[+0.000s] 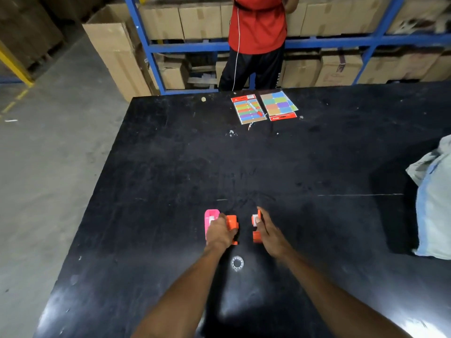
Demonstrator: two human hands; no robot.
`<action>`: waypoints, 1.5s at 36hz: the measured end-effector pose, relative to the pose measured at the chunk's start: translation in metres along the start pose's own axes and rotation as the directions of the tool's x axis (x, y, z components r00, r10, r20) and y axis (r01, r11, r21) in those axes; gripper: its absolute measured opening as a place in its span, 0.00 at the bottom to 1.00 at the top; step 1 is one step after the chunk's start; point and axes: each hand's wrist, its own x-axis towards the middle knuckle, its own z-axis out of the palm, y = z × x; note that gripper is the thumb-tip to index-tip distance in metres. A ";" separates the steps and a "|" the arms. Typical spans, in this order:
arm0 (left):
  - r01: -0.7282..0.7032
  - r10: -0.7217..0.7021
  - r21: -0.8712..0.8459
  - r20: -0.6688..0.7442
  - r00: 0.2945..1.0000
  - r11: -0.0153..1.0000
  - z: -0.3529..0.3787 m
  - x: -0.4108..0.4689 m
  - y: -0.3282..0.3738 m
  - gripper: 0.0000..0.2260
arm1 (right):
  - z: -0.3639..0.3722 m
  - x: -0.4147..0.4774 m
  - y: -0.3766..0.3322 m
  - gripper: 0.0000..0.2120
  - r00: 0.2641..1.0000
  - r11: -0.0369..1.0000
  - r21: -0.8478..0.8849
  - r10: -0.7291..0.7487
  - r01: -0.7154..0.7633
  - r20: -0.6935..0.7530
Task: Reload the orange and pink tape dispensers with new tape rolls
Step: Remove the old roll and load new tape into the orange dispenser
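Note:
The orange tape dispenser is in two parts on the black table (317, 154). My left hand (219, 232) is closed on one orange half (231, 222). My right hand (269, 234) grips the other orange half (256, 226), a short gap to the right, with a pale piece showing at its top. The pink dispenser (210, 222) lies flat just left of my left hand, partly hidden by it. A clear tape roll (237, 262) lies on the table between my forearms, nearer to me.
Two packs of coloured labels (264, 107) with a red-capped marker (254, 108) lie at the far edge. A person in a red shirt (257, 25) stands behind it, before blue shelves of cartons. A pale sack (433, 198) sits at the right edge. Floor lies left.

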 end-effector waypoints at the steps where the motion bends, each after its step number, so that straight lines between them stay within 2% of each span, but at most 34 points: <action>1: -0.016 0.017 0.059 -0.012 1.000 0.998 0.001 0.000 0.003 0.18 | 0.001 0.000 0.001 0.23 1.000 1.000 0.003 0.000 0.000 -0.001; 6: -0.041 0.053 0.285 -0.036 0.998 0.958 0.009 0.006 0.017 0.17 | 0.002 0.003 0.006 0.23 0.999 0.999 -0.004 0.046 -0.046 0.016; 11: -0.029 0.039 0.397 -0.018 0.999 0.917 0.014 0.013 0.019 0.25 | 0.007 0.014 0.019 0.25 0.996 0.996 -0.012 0.091 -0.091 0.018; 21: -0.020 0.016 0.359 0.015 1.000 0.933 0.013 0.017 0.022 0.27 | 0.008 0.025 0.022 0.24 0.995 0.996 0.009 0.092 -0.093 0.022; 24: -0.038 0.058 0.319 -0.055 0.997 0.947 0.012 0.014 0.022 0.24 | 0.006 0.022 0.021 0.24 0.996 0.997 0.012 0.082 -0.082 0.025; 26: -0.082 0.119 0.249 -0.138 0.983 0.965 0.010 0.013 0.021 0.17 | 0.005 0.019 0.019 0.25 0.996 0.997 0.005 0.082 -0.082 0.023; 28: -0.128 0.125 -0.001 -0.203 0.971 0.992 0.008 0.014 0.022 0.08 | 0.003 0.016 0.016 0.24 0.997 0.997 0.001 0.078 -0.078 0.016; 30: -0.158 0.122 -0.351 -0.121 0.985 0.923 0.005 0.013 0.027 0.05 | 0.001 0.013 0.017 0.24 0.997 0.998 0.006 0.070 -0.070 0.013; 32: -0.117 0.184 -0.524 0.079 0.980 0.844 -0.003 0.005 0.038 0.07 | -0.001 0.011 0.019 0.25 0.999 0.998 0.029 0.046 -0.047 0.023; 34: -0.051 0.247 -0.570 0.274 0.930 0.820 -0.009 -0.005 0.045 0.14 | -0.002 0.007 0.020 0.26 0.999 0.997 0.065 0.030 -0.032 0.038; 35: -0.051 0.280 -0.571 0.322 0.904 0.819 -0.010 -0.007 0.045 0.16 | -0.003 0.004 0.019 0.26 0.999 0.994 0.101 0.028 -0.032 0.041; 38: -0.096 0.339 -0.574 0.332 0.880 0.813 -0.007 -0.012 0.042 0.14 | -0.006 -0.003 0.016 0.23 0.999 0.991 0.131 0.012 -0.016 0.033; 42: -0.080 0.351 -0.602 0.348 0.869 0.794 -0.001 -0.018 0.044 0.08 | -0.012 -0.011 0.018 0.23 1.000 0.988 0.152 -0.005 0.000 0.031; 48: -0.083 0.297 -0.570 0.294 0.908 0.817 0.003 -0.019 0.040 0.12 | -0.022 -0.019 0.026 0.25 0.999 0.992 0.125 0.007 -0.001 -0.044; 51: -0.180 0.292 -0.399 0.239 0.926 0.899 0.012 -0.022 0.031 0.14 | -0.031 -0.021 0.035 0.24 0.989 0.993 0.098 0.082 -0.070 -0.124; 54: -0.356 0.377 -0.125 0.321 0.869 0.926 0.030 -0.036 0.018 0.14 | -0.040 -0.023 0.043 0.23 0.974 0.992 0.056 0.124 -0.115 -0.189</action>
